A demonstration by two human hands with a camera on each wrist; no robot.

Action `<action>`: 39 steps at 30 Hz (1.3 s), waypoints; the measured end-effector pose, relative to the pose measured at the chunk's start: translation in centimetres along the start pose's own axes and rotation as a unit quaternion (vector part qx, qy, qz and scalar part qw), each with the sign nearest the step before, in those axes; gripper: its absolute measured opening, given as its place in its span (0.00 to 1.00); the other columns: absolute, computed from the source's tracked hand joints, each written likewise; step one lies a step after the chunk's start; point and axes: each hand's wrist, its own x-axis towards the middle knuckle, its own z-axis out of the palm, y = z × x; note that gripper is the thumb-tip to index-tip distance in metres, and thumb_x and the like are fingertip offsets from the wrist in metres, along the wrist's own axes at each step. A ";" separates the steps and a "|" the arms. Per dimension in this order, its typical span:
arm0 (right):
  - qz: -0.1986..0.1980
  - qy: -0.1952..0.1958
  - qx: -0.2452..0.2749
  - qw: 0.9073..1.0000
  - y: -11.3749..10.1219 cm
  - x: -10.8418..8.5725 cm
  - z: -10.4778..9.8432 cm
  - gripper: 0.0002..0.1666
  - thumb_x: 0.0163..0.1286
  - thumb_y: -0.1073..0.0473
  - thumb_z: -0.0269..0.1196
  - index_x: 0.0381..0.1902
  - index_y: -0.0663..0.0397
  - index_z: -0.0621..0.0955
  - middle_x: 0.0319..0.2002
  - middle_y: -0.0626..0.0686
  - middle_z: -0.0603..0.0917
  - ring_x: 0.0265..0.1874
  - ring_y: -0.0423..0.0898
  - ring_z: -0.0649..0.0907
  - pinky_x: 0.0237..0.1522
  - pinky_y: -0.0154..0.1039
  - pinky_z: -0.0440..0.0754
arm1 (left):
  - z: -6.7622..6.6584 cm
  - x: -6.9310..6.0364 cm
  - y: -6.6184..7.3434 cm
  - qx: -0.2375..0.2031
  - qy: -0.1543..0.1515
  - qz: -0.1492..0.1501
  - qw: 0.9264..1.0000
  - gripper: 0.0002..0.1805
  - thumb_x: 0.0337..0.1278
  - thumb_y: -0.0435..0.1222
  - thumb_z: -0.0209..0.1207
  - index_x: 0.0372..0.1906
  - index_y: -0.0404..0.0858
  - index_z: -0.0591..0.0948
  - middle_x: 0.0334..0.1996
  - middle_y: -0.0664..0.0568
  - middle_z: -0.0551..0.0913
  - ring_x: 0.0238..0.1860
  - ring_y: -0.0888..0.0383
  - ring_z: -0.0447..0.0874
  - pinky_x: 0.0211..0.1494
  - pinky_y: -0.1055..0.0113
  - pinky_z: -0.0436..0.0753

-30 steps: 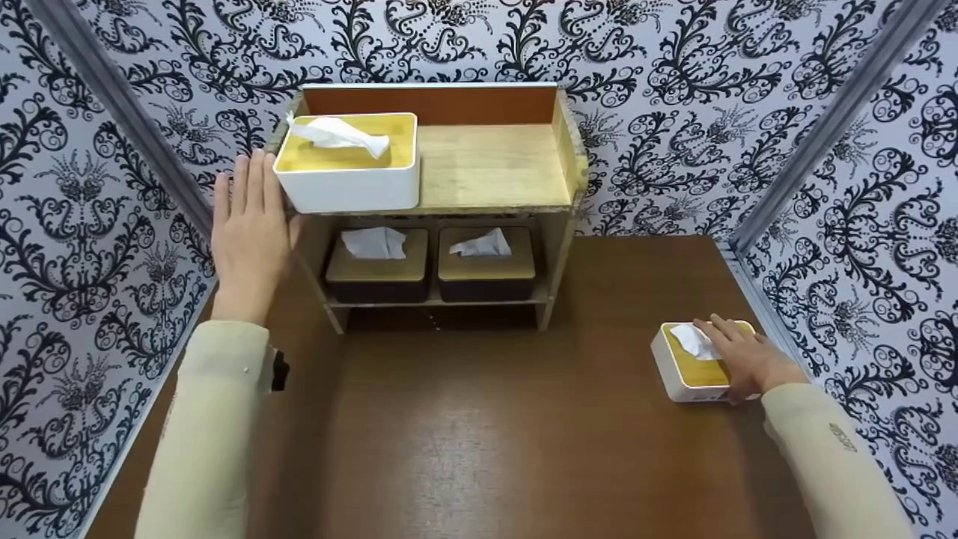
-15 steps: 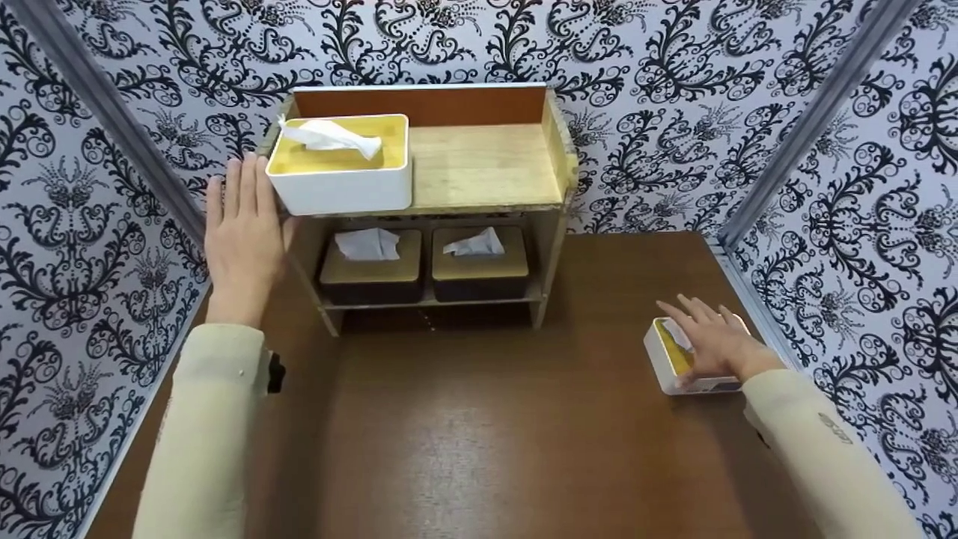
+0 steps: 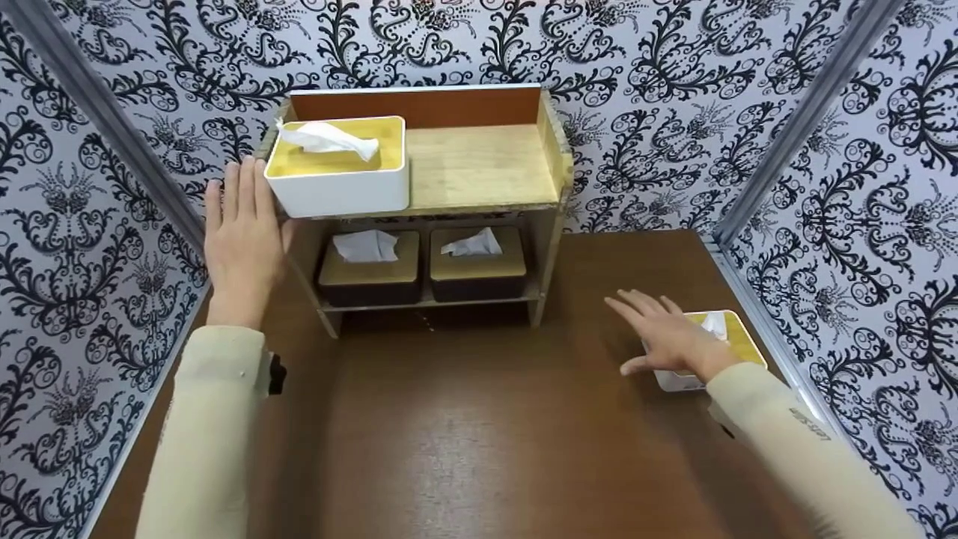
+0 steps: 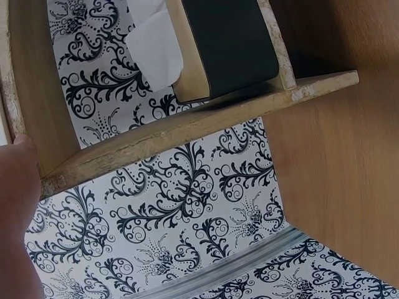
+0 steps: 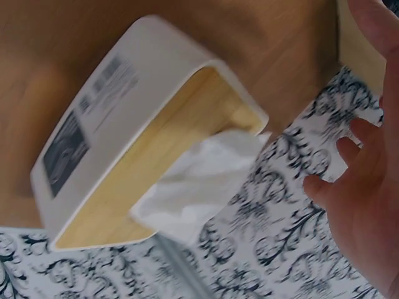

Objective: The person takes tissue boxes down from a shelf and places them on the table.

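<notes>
My left hand (image 3: pixel 243 243) lies with straight fingers against the left side of a small wooden shelf (image 3: pixel 486 165). Just beside those fingers, a white tissue box (image 3: pixel 337 195) with a yellow wooden lid stands on the shelf's top left. In the left wrist view, the hand's edge (image 4: pixel 15 218) meets the shelf's side board (image 4: pixel 168 134). My right hand (image 3: pixel 666 333), fingers spread and holding nothing, hovers over the table, partly covering another white tissue box (image 3: pixel 741 340) in the head view. The right wrist view shows that tissue box (image 5: pixel 174 149) apart from the hand.
Two dark tissue boxes with wooden lids, one left (image 3: pixel 367 277) and one right (image 3: pixel 479 269), sit side by side on the lower shelf. Patterned walls (image 3: pixel 861 224) with metal frame strips enclose the brown table (image 3: pixel 449 419).
My right hand has let go of the white tissue box on the table and moved left. The left hand stays at the shelf's side. The view has shifted slightly.
</notes>
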 end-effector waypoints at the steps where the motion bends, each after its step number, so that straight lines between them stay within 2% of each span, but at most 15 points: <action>1: -0.004 -0.003 0.003 1.000 -0.4 0.2 -0.1 0.70 0.43 0.29 0.72 0.78 0.48 0.53 0.77 0.61 0.54 0.75 0.64 0.57 0.70 0.72 0.55 | 0.0 0.0 0.0 0.002 0.000 0.000 1.000 0.47 0.70 0.49 0.50 0.78 0.38 0.36 0.80 0.46 0.37 0.80 0.46 0.34 0.82 0.53 0.32; 5: -0.030 0.001 0.008 1.000 -1.7 1.0 -0.4 0.66 0.47 0.30 0.71 0.77 0.47 0.55 0.77 0.59 0.55 0.74 0.61 0.59 0.70 0.70 0.58 | 0.0 0.0 0.0 0.007 -0.003 0.000 1.000 0.46 0.71 0.50 0.49 0.78 0.38 0.35 0.80 0.46 0.35 0.80 0.46 0.34 0.82 0.53 0.30; 8: -0.060 0.019 0.007 0.998 -2.8 1.6 -0.6 0.64 0.48 0.31 0.71 0.76 0.49 0.58 0.75 0.59 0.60 0.73 0.61 0.62 0.70 0.66 0.61 | 0.0 0.1 0.0 0.007 -0.004 0.000 1.000 0.46 0.71 0.49 0.49 0.78 0.38 0.35 0.80 0.46 0.35 0.80 0.45 0.35 0.82 0.53 0.31; 15: -0.126 0.048 -0.008 0.991 -5.5 2.7 -1.7 0.61 0.50 0.31 0.70 0.75 0.50 0.61 0.72 0.59 0.65 0.71 0.58 0.67 0.68 0.62 0.66 | 0.0 0.0 0.0 0.006 -0.008 -0.001 1.000 0.46 0.71 0.49 0.48 0.78 0.38 0.34 0.80 0.46 0.34 0.80 0.45 0.34 0.82 0.52 0.30; 19: -0.151 0.044 -0.012 0.987 -6.9 3.2 -2.4 0.59 0.53 0.30 0.67 0.75 0.50 0.60 0.72 0.58 0.65 0.71 0.57 0.67 0.68 0.61 0.66 | 0.0 0.0 -0.1 0.006 -0.011 -0.001 1.000 0.47 0.71 0.49 0.48 0.78 0.38 0.33 0.80 0.46 0.33 0.80 0.45 0.34 0.81 0.52 0.29; 23: -0.167 0.043 -0.020 0.985 -8.1 3.8 -2.8 0.58 0.54 0.28 0.65 0.76 0.49 0.60 0.73 0.57 0.65 0.72 0.56 0.66 0.69 0.60 0.66 | 0.1 0.0 0.0 0.003 0.000 0.001 1.000 0.47 0.70 0.49 0.50 0.78 0.38 0.35 0.80 0.46 0.36 0.80 0.44 0.37 0.81 0.53 0.30; 30: -0.202 0.068 -0.032 0.976 -10.2 4.9 -3.4 0.58 0.54 0.28 0.65 0.75 0.48 0.61 0.72 0.58 0.67 0.71 0.55 0.67 0.66 0.59 0.68 | 0.3 -0.1 0.0 -0.001 0.031 0.007 0.999 0.46 0.68 0.46 0.53 0.78 0.36 0.40 0.80 0.44 0.42 0.80 0.44 0.40 0.82 0.52 0.35; 39: -0.221 0.072 -0.053 0.971 -13.2 6.5 -5.2 0.59 0.54 0.25 0.63 0.76 0.45 0.58 0.73 0.57 0.64 0.72 0.56 0.66 0.69 0.58 0.67 | 0.2 0.0 -0.1 0.012 -0.001 0.002 1.000 0.47 0.70 0.49 0.50 0.78 0.37 0.35 0.80 0.45 0.36 0.80 0.45 0.35 0.82 0.52 0.31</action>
